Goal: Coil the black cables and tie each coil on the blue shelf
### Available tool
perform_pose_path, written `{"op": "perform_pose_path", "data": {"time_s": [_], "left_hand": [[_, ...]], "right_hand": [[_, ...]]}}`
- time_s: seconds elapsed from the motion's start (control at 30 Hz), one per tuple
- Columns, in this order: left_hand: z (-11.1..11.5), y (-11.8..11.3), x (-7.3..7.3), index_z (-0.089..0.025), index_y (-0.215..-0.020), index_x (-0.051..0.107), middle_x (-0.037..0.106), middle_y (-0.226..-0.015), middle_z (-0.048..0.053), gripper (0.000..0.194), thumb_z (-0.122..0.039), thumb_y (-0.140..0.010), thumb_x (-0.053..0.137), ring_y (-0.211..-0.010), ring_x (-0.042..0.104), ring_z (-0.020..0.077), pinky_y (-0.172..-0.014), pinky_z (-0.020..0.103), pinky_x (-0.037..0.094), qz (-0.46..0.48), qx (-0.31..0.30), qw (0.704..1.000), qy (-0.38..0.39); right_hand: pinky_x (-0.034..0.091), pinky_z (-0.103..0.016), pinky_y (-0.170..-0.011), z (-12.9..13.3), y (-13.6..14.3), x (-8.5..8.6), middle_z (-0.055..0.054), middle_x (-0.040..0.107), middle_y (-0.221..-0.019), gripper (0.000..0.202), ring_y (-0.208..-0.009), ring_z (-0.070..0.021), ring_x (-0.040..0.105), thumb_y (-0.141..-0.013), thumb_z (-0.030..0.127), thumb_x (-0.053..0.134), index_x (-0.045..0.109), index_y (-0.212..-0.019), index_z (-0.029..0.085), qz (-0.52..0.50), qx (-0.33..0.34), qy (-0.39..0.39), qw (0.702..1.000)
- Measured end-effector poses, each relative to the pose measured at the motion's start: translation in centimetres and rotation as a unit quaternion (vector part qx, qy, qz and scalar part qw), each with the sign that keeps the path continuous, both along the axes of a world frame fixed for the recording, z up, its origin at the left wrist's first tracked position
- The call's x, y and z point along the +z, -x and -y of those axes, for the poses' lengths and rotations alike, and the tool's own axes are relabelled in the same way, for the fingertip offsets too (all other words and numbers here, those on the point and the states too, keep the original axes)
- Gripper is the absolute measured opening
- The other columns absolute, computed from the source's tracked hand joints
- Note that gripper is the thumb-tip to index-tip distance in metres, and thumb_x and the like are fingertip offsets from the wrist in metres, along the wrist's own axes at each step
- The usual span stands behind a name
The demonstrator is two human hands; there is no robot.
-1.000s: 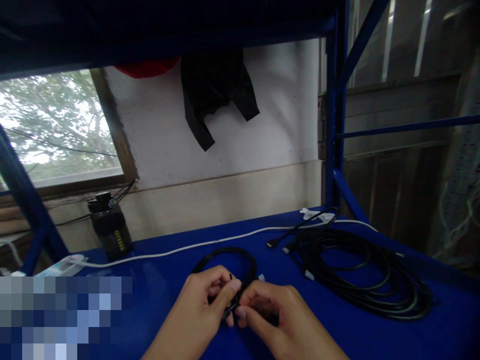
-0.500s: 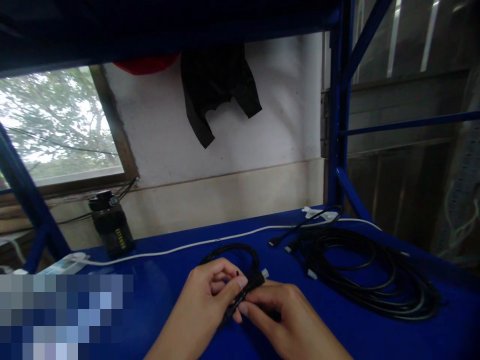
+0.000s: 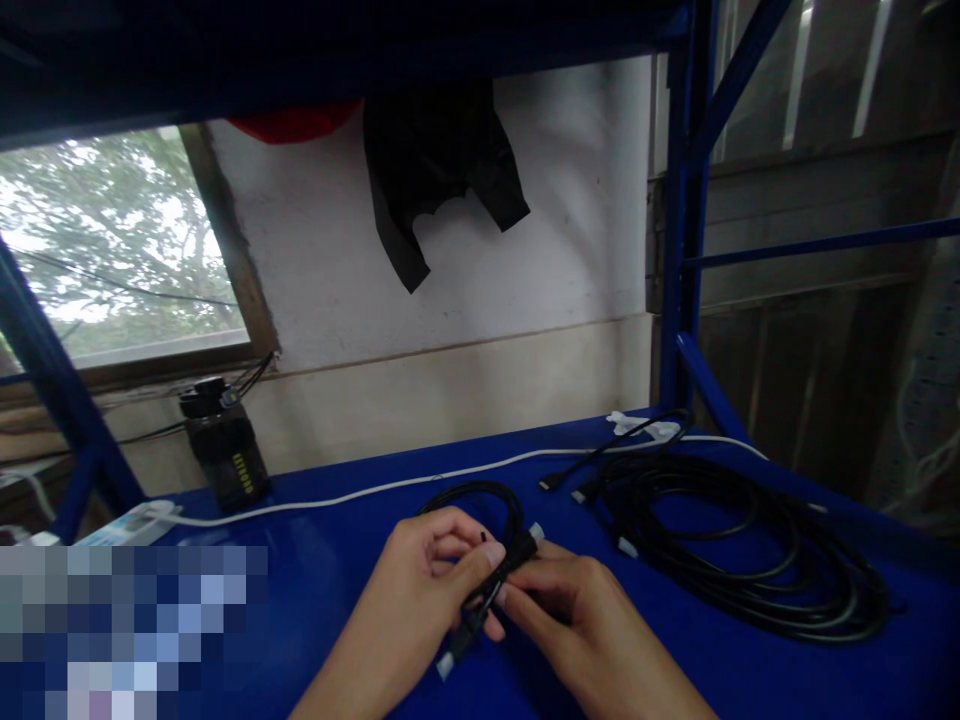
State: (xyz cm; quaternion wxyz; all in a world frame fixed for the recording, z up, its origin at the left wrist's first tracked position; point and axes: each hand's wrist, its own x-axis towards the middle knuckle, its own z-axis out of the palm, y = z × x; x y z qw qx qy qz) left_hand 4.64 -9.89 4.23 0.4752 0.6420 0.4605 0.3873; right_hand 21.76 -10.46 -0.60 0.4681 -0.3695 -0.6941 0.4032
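My left hand [image 3: 420,590] is closed around a small coiled black cable [image 3: 484,488], its thumb pressing on the bundled part. The loop of the coil arches up behind my fingers. One plug [image 3: 527,543], with a pale cover on its tip, points up to the right. Another plug [image 3: 457,648], also pale-tipped, points down to the left. A tiny dark end sticks out beside my left thumb; what it belongs to is unclear. My right hand [image 3: 585,610] pinches at the bundle from the right, its thumb and index finger meeting the cable. Its other fingertips are partly hidden.
A larger coil of black cable [image 3: 750,590] with pale-tipped plugs lies at right. Along the back of the blue tabletop [image 3: 330,570] runs a white cord [image 3: 390,490]. A dark bottle [image 3: 225,450] and power strip [image 3: 131,525] are at left; blue rack posts [image 3: 679,220] frame the space.
Both hands stay on the small cable. The bundle has turned slightly, and the lower plug with its pale tip now shows below my left fingers. The view has shifted a little.
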Motion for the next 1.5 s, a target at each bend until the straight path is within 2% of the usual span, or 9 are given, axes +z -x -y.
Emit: {"op": "perform_pose_path", "data": {"time_s": [0.37, 0.43, 0.53, 0.7, 0.9, 1.03, 1.2, 1.37, 1.5], "left_hand": [[0.1, -0.3, -0.5, -0.017, -0.088, 0.068, 0.076, -0.071, 0.003, 0.02, -0.037, -0.091, 0.068, -0.062, 0.075, 0.0193, -0.058, 0.025, 0.05, -0.029, -0.007, 1.0, -0.002], [0.3, -0.4, -0.7, -0.017, -0.086, 0.067, 0.075, -0.072, 0.004, 0.019, -0.036, -0.091, 0.068, -0.061, 0.074, 0.0199, -0.06, 0.027, 0.052, -0.04, -0.004, 0.999, 0.002], [0.8, -0.3, -1.0, -0.018, -0.084, 0.067, 0.075, -0.07, 0.004, 0.018, -0.034, -0.092, 0.066, -0.064, 0.073, 0.0196, -0.063, 0.027, 0.053, -0.068, -0.002, 0.998, -0.005], [1.4, 0.5, -1.8, -0.019, -0.084, 0.068, 0.074, -0.072, 0.002, 0.02, -0.034, -0.096, 0.064, -0.066, 0.068, 0.0169, -0.061, 0.024, 0.048, -0.119, -0.001, 0.992, -0.045], [1.9, 1.5, -2.3, -0.023, -0.091, 0.073, 0.077, -0.087, 0.0, 0.013, -0.029, -0.098, 0.064, -0.085, 0.071, 0.0195, -0.074, 0.026, 0.049, -0.207, 0.021, 0.97, -0.122], [2.3, 1.5, -2.4, -0.026, -0.091, 0.071, 0.078, -0.091, -0.003, 0.013, -0.024, -0.1, 0.062, -0.09, 0.072, 0.018, -0.082, 0.026, 0.049, -0.224, 0.02, 0.964, -0.145], [2.7, 1.9, -3.5, -0.024, -0.089, 0.068, 0.077, -0.087, -0.003, 0.014, -0.015, -0.098, 0.062, -0.083, 0.074, 0.0155, -0.076, 0.022, 0.051, -0.223, 0.031, 0.952, -0.207], [3.3, 2.7, -4.7, -0.024, -0.094, 0.07, 0.077, -0.089, -0.004, 0.018, -0.011, -0.099, 0.06, -0.084, 0.075, 0.0148, -0.079, 0.02, 0.055, -0.245, 0.038, 0.934, -0.257], [3.5, 2.8, -4.7, -0.027, -0.099, 0.072, 0.079, -0.094, -0.007, 0.021, -0.009, -0.098, 0.062, -0.088, 0.076, 0.0132, -0.083, 0.018, 0.055, -0.272, 0.046, 0.925, -0.26]], "right_hand": [[0.047, -0.034, -0.077, -0.1, -0.3, -0.3, -0.005, 0.071, -0.083, 0.024, -0.081, -0.022, 0.068, -0.089, 0.02, 0.07, 0.074, -0.065, 0.019, 0.107, -0.125, 0.012, 0.986], [0.048, -0.034, -0.078, -0.1, -0.3, -0.8, -0.004, 0.069, -0.086, 0.012, -0.082, -0.0224, 0.067, -0.08, 0.015, 0.075, 0.067, -0.072, 0.018, 0.13, -0.172, -0.007, 0.976], [0.052, -0.037, -0.086, 0.1, -0.4, -1.7, -0.005, 0.067, -0.098, 0.027, -0.094, -0.0254, 0.067, -0.074, 0.011, 0.076, 0.061, -0.095, 0.02, 0.143, -0.214, -0.052, 0.965], [0.051, -0.043, -0.109, 0.7, -0.8, -2.0, -0.012, 0.057, -0.134, 0.059, -0.128, -0.0279, 0.059, -0.078, 0.008, 0.068, 0.054, -0.134, 0.022, 0.155, -0.156, -0.079, 0.972], [0.041, -0.058, -0.119, 1.1, -1.6, -0.9, -0.016, 0.051, -0.151, 0.05, -0.145, -0.0368, 0.046, -0.084, 0.018, 0.072, 0.066, -0.134, 0.023, 0.241, -0.062, -0.074, 0.966], [0.04, -0.058, -0.119, 1.2, -1.4, 0.6, -0.014, 0.061, -0.145, 0.047, -0.142, -0.0376, 0.05, -0.081, 0.024, 0.084, 0.073, -0.127, 0.023, 0.254, 0.001, -0.06, 0.965], [0.051, -0.047, -0.109, 0.9, -0.5, 1.6, -0.011, 0.073, -0.125, 0.026, -0.12, -0.0301, 0.066, -0.09, 0.023, 0.077, 0.076, -0.116, 0.02, 0.218, 0.017, -0.071, 0.973], [0.054, -0.042, -0.106, 0.8, -0.2, 1.0, -0.007, 0.077, -0.119, 0.021, -0.115, -0.027, 0.07, -0.093, 0.024, 0.069, 0.077, -0.113, 0.024, 0.187, 0.011, -0.061, 0.98], [0.056, -0.04, -0.107, 1.0, -0.7, -0.5, -0.006, 0.073, -0.131, 0.032, -0.123, -0.0264, 0.068, -0.098, 0.033, 0.065, 0.071, -0.129, 0.028, 0.177, -0.011, -0.05, 0.983]]}}
